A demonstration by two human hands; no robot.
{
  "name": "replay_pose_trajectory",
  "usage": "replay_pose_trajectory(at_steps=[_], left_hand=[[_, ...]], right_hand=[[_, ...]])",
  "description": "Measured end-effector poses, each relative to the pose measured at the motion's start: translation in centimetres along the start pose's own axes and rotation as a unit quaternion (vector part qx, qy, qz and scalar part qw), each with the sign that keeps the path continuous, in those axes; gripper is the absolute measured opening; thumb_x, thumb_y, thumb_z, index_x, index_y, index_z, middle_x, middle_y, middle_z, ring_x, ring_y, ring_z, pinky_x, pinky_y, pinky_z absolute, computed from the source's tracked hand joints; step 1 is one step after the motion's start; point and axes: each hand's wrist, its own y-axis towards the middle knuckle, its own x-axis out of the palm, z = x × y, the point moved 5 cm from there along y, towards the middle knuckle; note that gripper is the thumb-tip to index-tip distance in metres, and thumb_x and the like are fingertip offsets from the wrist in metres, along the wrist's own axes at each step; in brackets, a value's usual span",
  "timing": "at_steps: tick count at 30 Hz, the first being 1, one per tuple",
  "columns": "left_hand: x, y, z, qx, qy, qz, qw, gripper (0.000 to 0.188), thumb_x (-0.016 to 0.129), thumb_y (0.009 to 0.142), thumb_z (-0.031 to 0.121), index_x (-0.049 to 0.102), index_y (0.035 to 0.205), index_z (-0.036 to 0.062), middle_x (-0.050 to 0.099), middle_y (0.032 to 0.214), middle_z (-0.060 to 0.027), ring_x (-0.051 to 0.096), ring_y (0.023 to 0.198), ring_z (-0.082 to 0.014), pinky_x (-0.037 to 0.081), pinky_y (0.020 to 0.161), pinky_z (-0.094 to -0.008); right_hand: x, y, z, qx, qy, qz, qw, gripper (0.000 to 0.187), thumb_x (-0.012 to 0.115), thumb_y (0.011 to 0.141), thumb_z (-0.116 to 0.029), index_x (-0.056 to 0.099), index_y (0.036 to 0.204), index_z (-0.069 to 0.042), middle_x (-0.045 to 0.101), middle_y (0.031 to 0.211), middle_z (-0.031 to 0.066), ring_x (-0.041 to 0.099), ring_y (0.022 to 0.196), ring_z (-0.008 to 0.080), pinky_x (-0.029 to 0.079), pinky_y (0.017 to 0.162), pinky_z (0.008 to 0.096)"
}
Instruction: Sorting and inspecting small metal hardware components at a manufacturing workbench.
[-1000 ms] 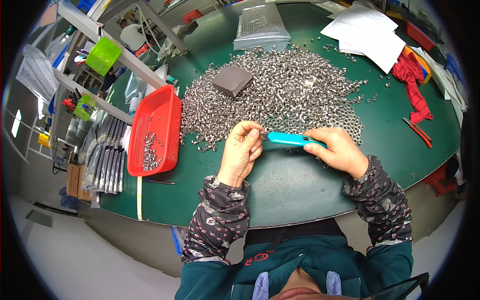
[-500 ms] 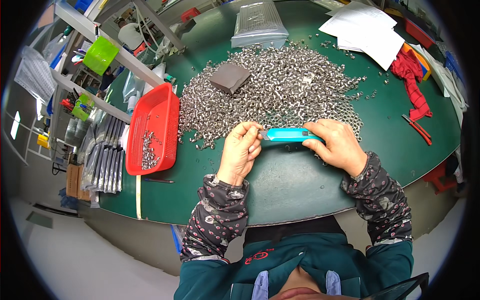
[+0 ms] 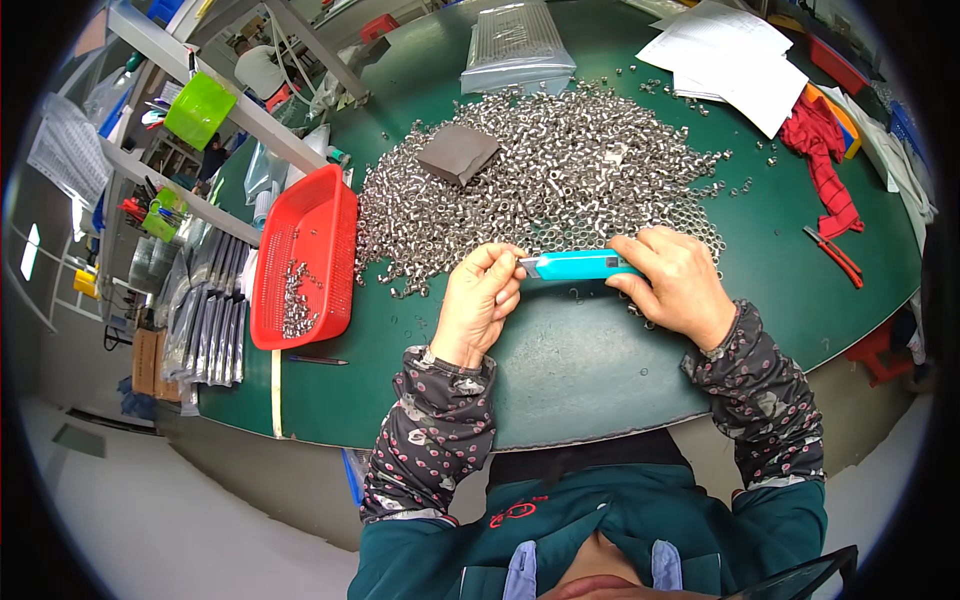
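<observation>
My right hand point(image 3: 680, 285) is closed round the handle of a turquoise utility knife point(image 3: 575, 265), held level with its blade pointing left. The blade tip reaches the fingertips of my left hand point(image 3: 480, 305), which pinch a small metal ring, mostly hidden by the fingers. Both hands are above the near edge of a wide pile of small shiny metal rings point(image 3: 560, 170) spread on the green table point(image 3: 590, 375). A dark grey block point(image 3: 458, 154) rests on top of the pile.
Left of the pile stands a red perforated basket point(image 3: 335, 270) with some rings inside; a pen point(image 3: 318, 360) lies near it. White papers point(image 3: 715, 55), a red cloth point(image 3: 820, 160) and red-handled pliers point(image 3: 835, 258) lie to the right. Bagged tubes point(image 3: 518, 45) are at the back.
The knife handle has rolled slightly in my right hand and sits a little higher, with the right fingers shifted. My left hand keeps its pinch almost in place.
</observation>
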Motion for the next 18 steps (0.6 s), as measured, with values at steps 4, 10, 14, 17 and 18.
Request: replay_pose_trajectory(at_steps=[4, 10, 14, 17, 18], left_hand=[[0.0, 0.0, 0.0, -0.009, 0.001, 0.001, 1.0, 0.013, 0.052, 0.087, 0.012, 0.054, 0.093, 0.0009, 0.052, 0.074, -0.0041, 0.036, 0.047, -0.0019, 0.027, 0.038, -0.0133], [-0.3, 0.1, -0.4, -0.03, -0.025, -0.01, 0.999, 0.014, 0.051, 0.087, 0.014, 0.054, 0.093, 0.0014, 0.052, 0.074, -0.0038, 0.035, 0.048, -0.0022, 0.026, 0.037, -0.0134], [0.1, 0.1, -0.8, -0.052, -0.07, -0.019, 0.996, 0.015, 0.046, 0.09, 0.017, 0.052, 0.093, 0.0027, 0.049, 0.076, -0.0025, 0.033, 0.048, -0.0026, 0.025, 0.036, -0.0138], [0.1, 0.3, -0.8, -0.054, -0.083, -0.011, 0.995, 0.016, 0.045, 0.09, 0.017, 0.051, 0.093, 0.0027, 0.048, 0.076, -0.002, 0.033, 0.048, -0.0027, 0.025, 0.036, -0.0137], [0.0, 0.3, -0.9, -0.056, -0.091, -0.009, 0.994, 0.016, 0.045, 0.09, 0.017, 0.051, 0.093, 0.0026, 0.048, 0.076, -0.0023, 0.033, 0.049, -0.0028, 0.025, 0.036, -0.0137]], right_hand=[[-0.1, 0.0, -0.1, -0.015, -0.015, 0.01, 1.0, 0.028, 0.066, 0.068, -0.022, 0.056, 0.089, -0.008, 0.048, 0.067, 0.0055, 0.053, 0.063, 0.0212, 0.043, 0.054, 0.0336], [-0.3, 0.2, -0.3, -0.036, -0.038, 0.019, 0.998, 0.029, 0.067, 0.067, -0.021, 0.056, 0.09, -0.007, 0.048, 0.067, 0.0055, 0.052, 0.063, 0.0206, 0.042, 0.053, 0.0331], [-0.9, 0.2, 0.3, -0.011, 0.005, 0.053, 0.998, 0.029, 0.066, 0.068, -0.019, 0.056, 0.091, -0.005, 0.051, 0.068, 0.0072, 0.054, 0.062, 0.023, 0.043, 0.053, 0.0339], [-1.0, 0.0, 0.8, 0.007, 0.028, 0.061, 0.998, 0.028, 0.067, 0.068, -0.018, 0.057, 0.09, -0.005, 0.052, 0.068, 0.0076, 0.054, 0.062, 0.0239, 0.043, 0.053, 0.0341], [-0.8, 0.0, 0.8, 0.012, 0.028, 0.053, 0.998, 0.028, 0.067, 0.068, -0.018, 0.057, 0.09, -0.005, 0.052, 0.068, 0.0074, 0.054, 0.062, 0.0238, 0.043, 0.053, 0.0341]])
